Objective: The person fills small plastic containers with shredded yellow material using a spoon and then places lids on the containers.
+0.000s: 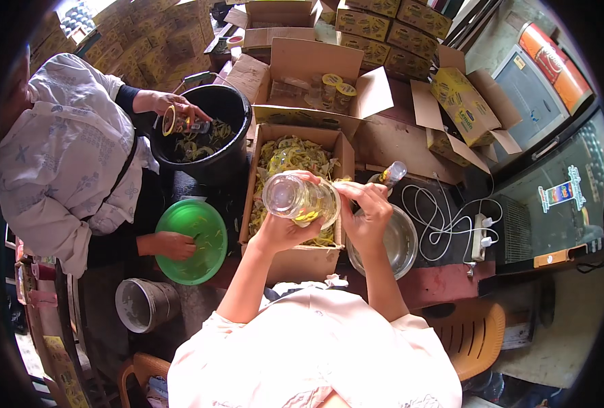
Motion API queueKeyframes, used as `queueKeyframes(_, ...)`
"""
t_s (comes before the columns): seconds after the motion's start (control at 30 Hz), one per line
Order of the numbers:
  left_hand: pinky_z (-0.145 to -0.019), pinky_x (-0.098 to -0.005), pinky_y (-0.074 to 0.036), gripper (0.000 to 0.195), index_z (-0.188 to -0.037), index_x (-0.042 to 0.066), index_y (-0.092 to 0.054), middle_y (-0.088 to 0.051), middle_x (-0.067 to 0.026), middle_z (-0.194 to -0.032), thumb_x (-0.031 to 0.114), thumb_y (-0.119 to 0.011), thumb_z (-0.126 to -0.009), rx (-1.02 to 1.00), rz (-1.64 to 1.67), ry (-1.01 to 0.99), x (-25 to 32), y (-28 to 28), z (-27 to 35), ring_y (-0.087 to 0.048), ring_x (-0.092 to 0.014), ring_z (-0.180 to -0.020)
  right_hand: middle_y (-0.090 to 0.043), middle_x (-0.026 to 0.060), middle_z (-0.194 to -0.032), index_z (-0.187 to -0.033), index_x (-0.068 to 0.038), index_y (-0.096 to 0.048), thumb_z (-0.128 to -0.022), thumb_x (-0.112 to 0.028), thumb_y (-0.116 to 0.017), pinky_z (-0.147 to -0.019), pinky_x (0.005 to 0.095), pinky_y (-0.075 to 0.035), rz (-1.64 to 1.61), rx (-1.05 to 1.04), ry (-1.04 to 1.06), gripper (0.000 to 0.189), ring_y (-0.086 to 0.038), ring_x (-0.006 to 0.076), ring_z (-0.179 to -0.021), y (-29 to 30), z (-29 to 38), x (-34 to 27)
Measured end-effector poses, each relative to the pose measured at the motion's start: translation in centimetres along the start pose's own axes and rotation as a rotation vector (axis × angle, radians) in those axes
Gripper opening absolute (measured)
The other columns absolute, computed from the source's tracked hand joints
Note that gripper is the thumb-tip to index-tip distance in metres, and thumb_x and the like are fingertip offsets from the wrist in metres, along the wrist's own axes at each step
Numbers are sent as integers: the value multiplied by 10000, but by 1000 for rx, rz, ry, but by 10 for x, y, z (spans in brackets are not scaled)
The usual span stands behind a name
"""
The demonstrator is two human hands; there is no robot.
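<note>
A clear plastic jar [284, 196] with a yellow printed label is tilted with its base toward me. My left hand [289, 234] is wrapped around its side. At the jar's far end, the thumb and fingers of my right hand [367, 206] pinch its rim; whether they also hold a scrap there is hard to tell. Under the jar stands an open cardboard box [318, 260] filled with crumpled yellow strips [294, 150]. To its right is a round metal bowl [406, 239], with a small labelled clear container [394, 173] just beyond.
At left, a co-worker [72, 153] holds a clear jar [195, 125] over a black bucket [200, 163] and has one hand in a green basin [212, 255]. An open carton [317, 58] of jars stands behind. A white cable [429, 224] lies coiled at right beside a power strip [480, 239].
</note>
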State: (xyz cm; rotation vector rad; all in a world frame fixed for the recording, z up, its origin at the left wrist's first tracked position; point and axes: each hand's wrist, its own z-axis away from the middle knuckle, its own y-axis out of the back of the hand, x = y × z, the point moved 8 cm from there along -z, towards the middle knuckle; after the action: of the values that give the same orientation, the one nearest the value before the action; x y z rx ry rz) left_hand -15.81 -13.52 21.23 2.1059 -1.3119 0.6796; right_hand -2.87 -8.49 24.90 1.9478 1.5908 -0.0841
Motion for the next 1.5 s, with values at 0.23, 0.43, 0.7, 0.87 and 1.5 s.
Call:
queueKeyframes(0.23, -871, -362, -388, 692, -1177, 23, -388, -450, -130, -1114, 167, -763, -614, 17, -170, 11, -9, -4, 10, -473, -231, -1015, -656, 32, -743, -746, -95, -649, -645, 12, -692, -644, 263, -389, -169, 46, -240, 153, -574, 142, -608, -2, 9, 19)
queueKeyframes(0.43, -961, -364, -317, 775, -1272, 0, -279, -458, -113, -1149, 189, -750, -686, 108, -51, 252, -22, -1, 13, -442, -201, -1083, -653, 28, -734, -757, -101, -646, -637, 8, -698, -653, 267, -391, -67, 71, -188, 170, -569, 148, -605, 1, 9, 14)
queueKeyframes(0.7, -884, -322, -396, 659, -1235, 7, -314, -472, -102, -1123, 126, -713, -724, 206, -47, 229, -18, 8, 9, -492, -181, -1019, -652, 9, -830, -798, -106, -634, -632, -9, -695, -677, 280, -378, 154, 46, 15, 202, -564, 142, -657, -1, 18, 0)
queueKeyframes(0.87, -848, -334, -412, 618, -1190, 0, -372, -500, -120, -1082, 160, -725, -710, 257, -69, 142, -12, 9, 11, -514, -211, -985, -652, 4, -828, -801, -98, -631, -635, -12, -693, -675, 281, -378, 167, 41, 24, 197, -562, 144, -651, 0, 15, -5)
queueKeyframes(1.5, -921, -361, -373, 606, -1210, 20, -385, -475, -116, -1152, 80, -681, -684, 123, 81, 144, -26, 7, 13, -469, -223, -1079, -660, 42, -746, -749, -77, -643, -645, 9, -710, -646, 255, -406, -255, 89, -391, 151, -577, 137, -562, -12, 21, 39)
